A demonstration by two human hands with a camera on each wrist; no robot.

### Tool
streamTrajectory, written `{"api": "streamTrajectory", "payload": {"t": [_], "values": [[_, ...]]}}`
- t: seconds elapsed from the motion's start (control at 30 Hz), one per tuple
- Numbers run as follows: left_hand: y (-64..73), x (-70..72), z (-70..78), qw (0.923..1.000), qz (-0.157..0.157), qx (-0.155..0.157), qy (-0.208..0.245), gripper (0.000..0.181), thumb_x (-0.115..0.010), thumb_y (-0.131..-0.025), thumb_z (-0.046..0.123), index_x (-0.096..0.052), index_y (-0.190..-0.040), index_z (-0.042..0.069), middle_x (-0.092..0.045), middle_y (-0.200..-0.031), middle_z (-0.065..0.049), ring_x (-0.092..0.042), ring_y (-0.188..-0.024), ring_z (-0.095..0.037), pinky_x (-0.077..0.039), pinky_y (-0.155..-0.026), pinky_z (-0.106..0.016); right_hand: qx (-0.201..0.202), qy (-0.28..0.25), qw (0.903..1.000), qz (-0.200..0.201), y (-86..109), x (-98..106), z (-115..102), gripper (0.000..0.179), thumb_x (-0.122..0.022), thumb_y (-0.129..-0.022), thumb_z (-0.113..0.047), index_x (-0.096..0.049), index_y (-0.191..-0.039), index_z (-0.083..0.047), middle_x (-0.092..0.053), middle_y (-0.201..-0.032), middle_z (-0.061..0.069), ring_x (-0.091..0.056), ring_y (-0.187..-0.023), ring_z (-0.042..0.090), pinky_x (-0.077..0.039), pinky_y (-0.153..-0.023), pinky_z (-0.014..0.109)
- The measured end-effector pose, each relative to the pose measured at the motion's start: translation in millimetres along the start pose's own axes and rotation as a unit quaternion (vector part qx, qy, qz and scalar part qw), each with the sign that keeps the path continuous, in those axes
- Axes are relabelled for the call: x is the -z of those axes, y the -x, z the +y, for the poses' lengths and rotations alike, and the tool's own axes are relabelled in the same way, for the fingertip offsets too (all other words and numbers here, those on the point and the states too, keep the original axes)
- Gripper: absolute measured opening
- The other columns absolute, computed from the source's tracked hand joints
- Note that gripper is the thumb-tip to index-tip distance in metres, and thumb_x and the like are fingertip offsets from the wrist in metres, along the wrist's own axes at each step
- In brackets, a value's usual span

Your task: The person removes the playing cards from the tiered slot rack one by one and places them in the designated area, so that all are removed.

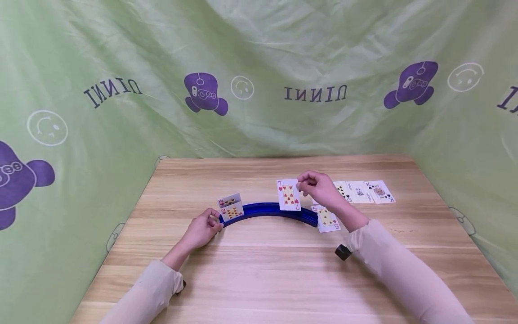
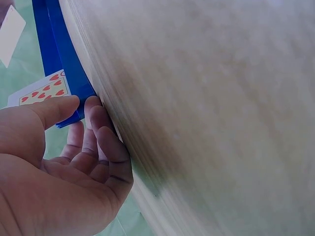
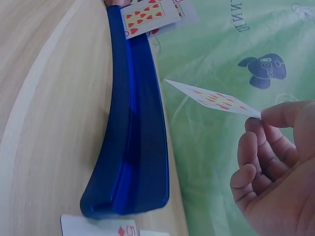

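Observation:
A curved blue card holder (image 1: 259,208) lies on the table. At its left end my left hand (image 1: 203,228) pinches the tip between thumb and fingers, as the left wrist view shows close up. Two playing cards stand in the slot there, a hearts card (image 3: 145,19) in front of another card (image 1: 229,200). My right hand (image 1: 321,189) pinches the seven of hearts (image 1: 288,195) by its edge, face toward the head camera, above the holder's right half. In the right wrist view this card is tilted, apart from the holder.
A five of diamonds (image 1: 327,219) lies face up by the holder's right end. Behind my right hand is a row of face-up cards, with a joker-like card (image 1: 359,192) and a king (image 1: 379,192) at its right. Green printed cloth (image 1: 259,126) hangs around the wooden table (image 1: 263,270).

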State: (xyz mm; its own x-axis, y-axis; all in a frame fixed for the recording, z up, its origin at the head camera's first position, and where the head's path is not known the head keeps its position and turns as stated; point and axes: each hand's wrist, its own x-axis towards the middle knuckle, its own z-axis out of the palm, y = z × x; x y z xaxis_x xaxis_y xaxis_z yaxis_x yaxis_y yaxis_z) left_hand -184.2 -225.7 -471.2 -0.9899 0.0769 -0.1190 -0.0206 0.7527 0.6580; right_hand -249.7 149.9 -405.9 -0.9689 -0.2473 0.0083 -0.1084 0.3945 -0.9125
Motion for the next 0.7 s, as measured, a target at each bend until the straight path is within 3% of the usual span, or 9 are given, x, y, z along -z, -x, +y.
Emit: {"api": "streamTrajectory", "payload": {"t": [0.23,0.47,0.7], "values": [[-1.6,-1.7,-1.9,1.0,0.003,-0.001,0.001,0.024,-0.07,-0.088,0.011,-0.057,-0.108,0.008,-0.072,-0.084,-0.005,-0.058,-0.07,-0.013,-0.045,-0.067,-0.028,-0.003,0.001,0.9999,0.011,4.3,10.4,5.1,0.019,-0.063,-0.096,-0.015,-0.064,-0.11,-0.003,-0.069,-0.089,0.009,-0.06,-0.074,0.016,-0.045,-0.062,0.026],[0.7,-6.0,-1.9,1.0,0.009,-0.003,-0.001,0.025,-0.07,-0.088,0.012,-0.057,-0.108,0.008,-0.073,-0.085,-0.005,-0.059,-0.07,-0.013,-0.045,-0.067,-0.029,-0.003,-0.005,0.9999,0.014,13.2,23.7,10.7,0.022,-0.062,-0.097,-0.016,-0.062,-0.112,-0.001,-0.066,-0.093,0.011,-0.061,-0.077,0.017,-0.051,-0.068,0.027],[3.9,-10.5,-2.0,0.9999,0.015,-0.008,-0.002,0.024,-0.07,-0.088,0.011,-0.057,-0.108,0.007,-0.073,-0.084,-0.006,-0.058,-0.069,-0.013,-0.044,-0.066,-0.028,-0.004,0.0,0.9997,0.023,21.7,37.0,19.7,0.025,-0.062,-0.097,-0.017,-0.061,-0.114,0.0,-0.065,-0.087,0.007,-0.061,-0.075,0.014,-0.048,-0.064,0.027]]}}
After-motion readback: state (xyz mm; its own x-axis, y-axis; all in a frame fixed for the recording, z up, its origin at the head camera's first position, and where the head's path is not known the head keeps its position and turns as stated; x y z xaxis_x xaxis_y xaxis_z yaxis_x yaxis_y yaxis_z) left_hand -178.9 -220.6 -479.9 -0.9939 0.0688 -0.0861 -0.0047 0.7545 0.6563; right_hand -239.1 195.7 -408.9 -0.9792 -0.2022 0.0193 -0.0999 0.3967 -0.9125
